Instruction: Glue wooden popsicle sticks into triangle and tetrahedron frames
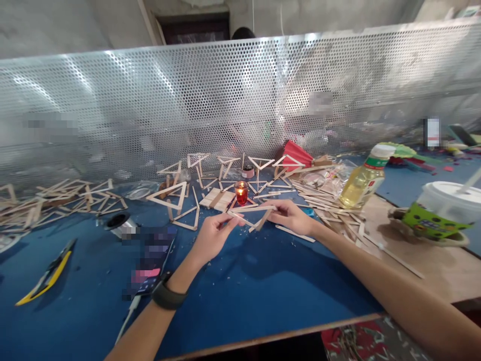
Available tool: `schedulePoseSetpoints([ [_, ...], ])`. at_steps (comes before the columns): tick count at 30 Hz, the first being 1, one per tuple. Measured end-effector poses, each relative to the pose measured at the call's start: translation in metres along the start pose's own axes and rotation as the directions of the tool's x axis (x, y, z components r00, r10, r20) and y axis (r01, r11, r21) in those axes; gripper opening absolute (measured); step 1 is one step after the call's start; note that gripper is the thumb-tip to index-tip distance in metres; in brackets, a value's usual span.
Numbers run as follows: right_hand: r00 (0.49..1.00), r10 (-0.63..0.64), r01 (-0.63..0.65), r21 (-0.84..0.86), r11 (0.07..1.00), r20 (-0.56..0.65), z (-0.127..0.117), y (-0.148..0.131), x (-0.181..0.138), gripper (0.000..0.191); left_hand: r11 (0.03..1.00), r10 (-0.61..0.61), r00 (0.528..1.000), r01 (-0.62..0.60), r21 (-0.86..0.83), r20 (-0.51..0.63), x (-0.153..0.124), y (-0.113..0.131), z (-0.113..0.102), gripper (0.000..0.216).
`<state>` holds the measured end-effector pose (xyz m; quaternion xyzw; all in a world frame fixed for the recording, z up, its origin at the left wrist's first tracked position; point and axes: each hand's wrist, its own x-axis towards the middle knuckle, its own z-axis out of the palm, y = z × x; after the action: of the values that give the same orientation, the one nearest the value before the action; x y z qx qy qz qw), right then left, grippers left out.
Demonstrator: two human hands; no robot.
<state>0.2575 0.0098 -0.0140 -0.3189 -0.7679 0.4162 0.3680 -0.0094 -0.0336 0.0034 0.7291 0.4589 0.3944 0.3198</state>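
Left hand (211, 236) and right hand (292, 216) each pinch the stick triangle (263, 221), at its nine and three o'clock sides, above the counter (244, 291). Light, even pressure should keep its joints from twisting, clear of the flame (241, 190) in the red glass (242, 199) at eleven o'clock. The bottle (363, 180) at two o'clock holds yellow liquid; the lidded cup's (436, 204) contents, at three, are unclear.

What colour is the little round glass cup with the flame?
The little round glass cup is mostly red, as the head view shows.
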Motion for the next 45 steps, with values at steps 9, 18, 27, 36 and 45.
schedulePoseSetpoints([
  [9, 0.977, 0.029, -0.018, 0.051, 0.999, -0.211, 0.012, 0.008, 0.000, 0.036, 0.866, 0.431, 0.896, -0.379, 0.327, -0.103, -0.002, -0.010, -0.002, 0.026],
  [18, 0.977, -0.023, 0.039, 0.073, 0.997, -0.210, 0.012, 0.017, 0.002, 0.025, 0.787, 0.553, 0.828, -0.482, 0.385, -0.094, -0.003, -0.013, -0.003, 0.027],
  [27, 0.981, 0.066, -0.047, 0.113, 0.993, -0.180, 0.009, 0.013, 0.002, 0.030, 0.871, 0.384, 0.920, -0.333, 0.360, -0.078, -0.001, -0.010, -0.008, 0.026],
  [36, 0.969, 0.246, -0.244, -0.064, 0.968, 0.016, 0.009, 0.009, 0.005, 0.055, 0.992, -0.120, 0.958, 0.108, 0.063, 0.259, -0.003, -0.002, -0.006, 0.036],
  [45, 0.999, 0.019, -0.044, -0.674, 0.737, -0.045, 0.008, 0.003, 0.002, 0.026, 0.934, -0.336, 0.879, 0.263, 0.242, 0.339, -0.006, 0.009, -0.002, 0.034],
])
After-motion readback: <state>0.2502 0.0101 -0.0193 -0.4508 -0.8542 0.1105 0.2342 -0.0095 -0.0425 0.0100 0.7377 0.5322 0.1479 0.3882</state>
